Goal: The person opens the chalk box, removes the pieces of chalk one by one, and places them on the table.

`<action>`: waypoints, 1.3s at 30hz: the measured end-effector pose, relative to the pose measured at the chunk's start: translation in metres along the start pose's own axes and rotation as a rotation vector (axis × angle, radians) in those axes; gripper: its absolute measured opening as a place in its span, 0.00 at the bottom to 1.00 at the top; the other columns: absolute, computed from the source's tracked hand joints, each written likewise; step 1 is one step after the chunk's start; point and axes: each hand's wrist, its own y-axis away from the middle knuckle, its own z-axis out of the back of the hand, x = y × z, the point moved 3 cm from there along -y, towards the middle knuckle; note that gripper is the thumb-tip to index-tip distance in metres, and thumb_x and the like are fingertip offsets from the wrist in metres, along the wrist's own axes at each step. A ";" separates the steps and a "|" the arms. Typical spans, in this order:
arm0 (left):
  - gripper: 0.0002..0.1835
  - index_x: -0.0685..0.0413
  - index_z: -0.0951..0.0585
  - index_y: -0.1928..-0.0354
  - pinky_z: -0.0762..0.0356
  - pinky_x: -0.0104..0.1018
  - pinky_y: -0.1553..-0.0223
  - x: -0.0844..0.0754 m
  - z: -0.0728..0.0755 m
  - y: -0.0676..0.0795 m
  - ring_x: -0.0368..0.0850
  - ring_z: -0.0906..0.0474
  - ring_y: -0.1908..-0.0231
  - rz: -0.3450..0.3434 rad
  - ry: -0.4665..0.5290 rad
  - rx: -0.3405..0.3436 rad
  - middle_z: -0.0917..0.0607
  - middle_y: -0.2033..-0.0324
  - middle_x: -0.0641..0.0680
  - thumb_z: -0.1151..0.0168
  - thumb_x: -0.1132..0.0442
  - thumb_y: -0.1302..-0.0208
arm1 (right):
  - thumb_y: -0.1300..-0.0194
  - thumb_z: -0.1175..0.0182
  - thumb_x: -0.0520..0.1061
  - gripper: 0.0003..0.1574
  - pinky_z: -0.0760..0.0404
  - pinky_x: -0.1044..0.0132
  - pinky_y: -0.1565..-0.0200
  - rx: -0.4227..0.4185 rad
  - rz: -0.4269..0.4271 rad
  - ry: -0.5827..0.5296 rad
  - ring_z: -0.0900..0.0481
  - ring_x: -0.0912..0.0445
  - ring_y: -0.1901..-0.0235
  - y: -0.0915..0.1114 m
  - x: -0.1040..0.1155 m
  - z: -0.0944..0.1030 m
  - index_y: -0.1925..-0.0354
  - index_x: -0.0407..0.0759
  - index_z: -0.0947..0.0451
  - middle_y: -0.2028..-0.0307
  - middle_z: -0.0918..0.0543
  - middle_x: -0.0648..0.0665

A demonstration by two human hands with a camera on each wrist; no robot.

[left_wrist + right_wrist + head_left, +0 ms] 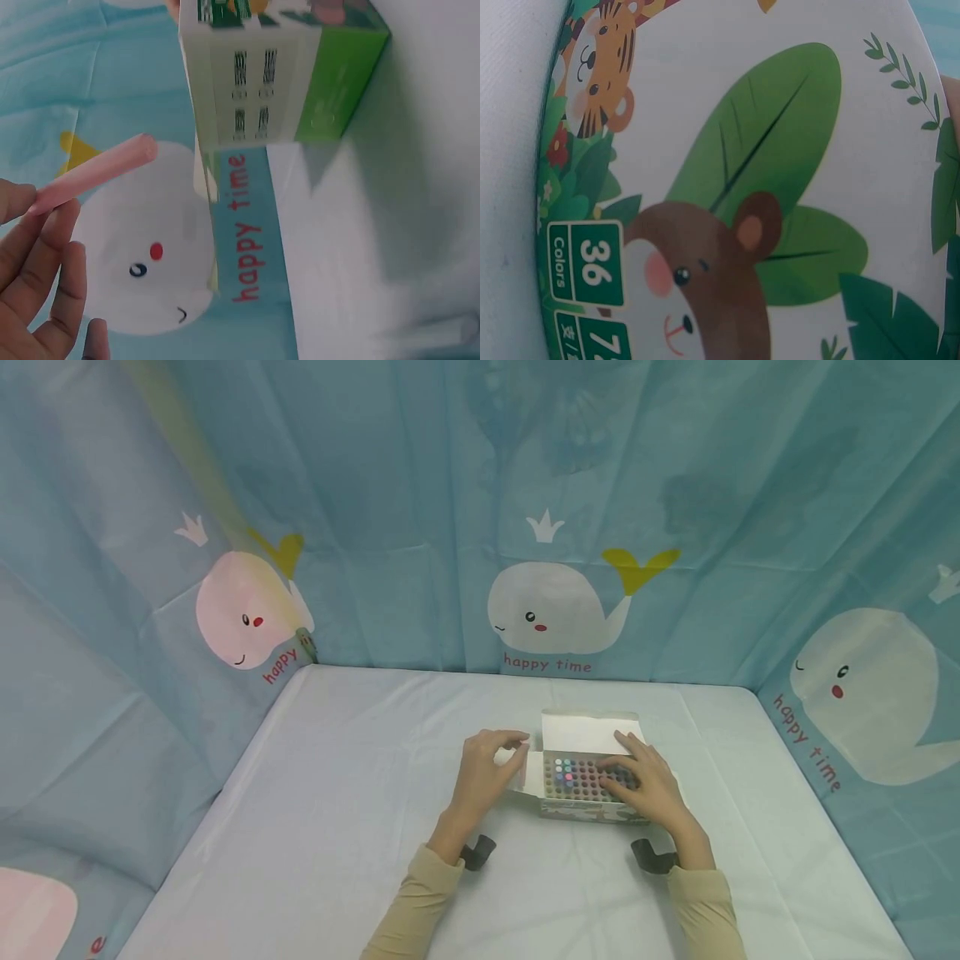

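Observation:
A pink chalk stick (97, 174) points outward from my left hand (483, 764), pinched near one end between thumb and fingertips. This hand is just left of an open cardboard box (592, 812). Inside the box, a grid of round slots holds colored stick ends (568, 777), with lighter ones toward the left. My right hand (651, 777) lies over the box's right part, fingers spread and relaxed. One finger reaches up to the raised lid (577, 731), while thumb and index lie over the slots. Printed animals and leaves cover the box front (780, 150), which fills the right wrist view.
The box stands on a white-covered table (337, 793), a side flap (534, 774) folded out to its left. Blue whale-print curtains (390, 568) enclose the back and sides. A blurred pale cylinder (442, 334) shows at the lower right of the left wrist view.

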 end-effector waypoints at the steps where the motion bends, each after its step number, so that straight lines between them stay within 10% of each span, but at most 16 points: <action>1: 0.08 0.48 0.16 0.60 0.30 0.41 0.54 0.002 0.001 0.000 0.37 0.23 0.65 0.008 0.001 0.005 0.15 0.68 0.43 0.36 0.60 0.42 | 0.47 0.33 0.54 0.14 0.56 0.39 0.35 -0.001 0.001 0.000 0.48 0.37 0.33 0.000 0.000 0.000 0.60 0.55 0.19 0.34 0.38 0.38; 25: 0.07 0.44 0.16 0.61 0.28 0.39 0.63 0.078 0.030 0.005 0.46 0.23 0.64 0.302 -0.093 0.168 0.17 0.70 0.44 0.37 0.55 0.41 | 0.46 0.33 0.53 0.14 0.55 0.39 0.36 0.009 -0.004 0.004 0.48 0.36 0.33 -0.001 -0.001 0.000 0.60 0.54 0.19 0.34 0.38 0.37; 39: 0.06 0.48 0.16 0.64 0.29 0.38 0.65 0.105 0.030 0.018 0.39 0.26 0.74 0.363 -0.183 0.281 0.18 0.75 0.45 0.36 0.56 0.42 | 0.47 0.33 0.53 0.14 0.56 0.39 0.35 0.007 -0.005 0.003 0.48 0.36 0.34 -0.001 0.001 0.001 0.60 0.54 0.19 0.35 0.37 0.36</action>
